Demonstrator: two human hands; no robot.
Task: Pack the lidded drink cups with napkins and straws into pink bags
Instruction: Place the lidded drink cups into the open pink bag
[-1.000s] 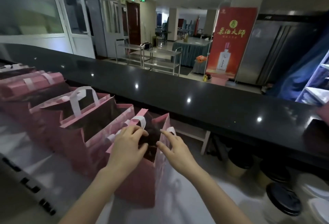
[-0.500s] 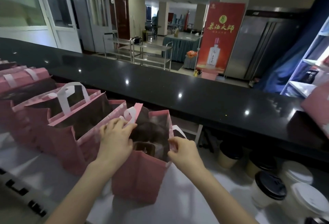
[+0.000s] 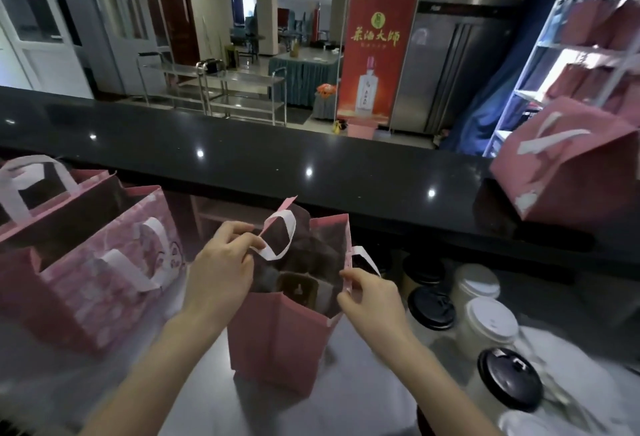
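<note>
A pink bag [image 3: 277, 335] stands upright on the steel worktop in front of me, its mouth pulled wide. My left hand [image 3: 221, 269] grips the bag's left rim by the white handle. My right hand [image 3: 370, 293] pinches the right rim. Inside the bag I see a dark interior with a brown shape; what it is I cannot tell. To the right stand several lidded cups: a black-lidded cup [image 3: 431, 307], a white-lidded cup [image 3: 490, 321] and another black-lidded cup [image 3: 509, 380].
More open pink bags [image 3: 90, 283] stand to the left. A flat pink bag [image 3: 561, 165] lies on the raised black counter [image 3: 242, 162] at the right. A white shelf rack [image 3: 588, 47] holds more pink bags. The steel worktop [image 3: 194, 397] runs along the near edge.
Both hands have spread apart, pulling the bag's mouth wider. My view has swung to the right, bringing the cups and the counter bag into sight.
</note>
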